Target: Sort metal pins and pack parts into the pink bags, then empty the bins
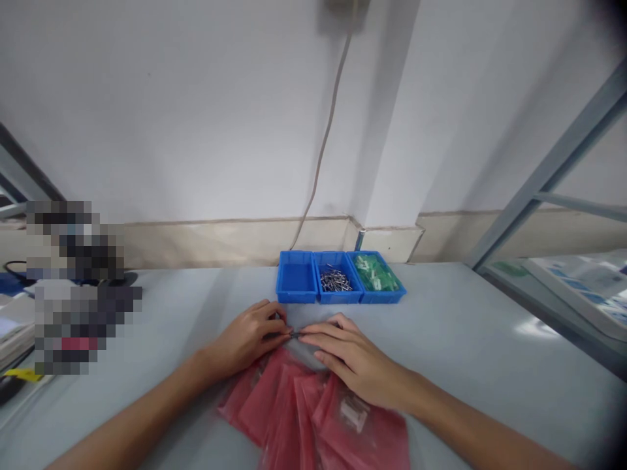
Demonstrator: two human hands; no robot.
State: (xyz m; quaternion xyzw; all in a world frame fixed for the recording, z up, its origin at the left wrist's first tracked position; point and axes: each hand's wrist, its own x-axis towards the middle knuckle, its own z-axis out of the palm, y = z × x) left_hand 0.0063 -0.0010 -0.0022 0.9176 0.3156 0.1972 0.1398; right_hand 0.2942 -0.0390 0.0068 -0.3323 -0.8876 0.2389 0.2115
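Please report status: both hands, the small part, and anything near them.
Left hand and right hand pinching small dark metallic part between them. Translucent red plastic bags fanned out close below. Three blue plastic bins beyond, apart from hands.

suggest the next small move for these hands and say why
Probably ease the right hand back slightly while the left hand steadies the small dark piece: both hands' fingertips close around it, hiding much of it.
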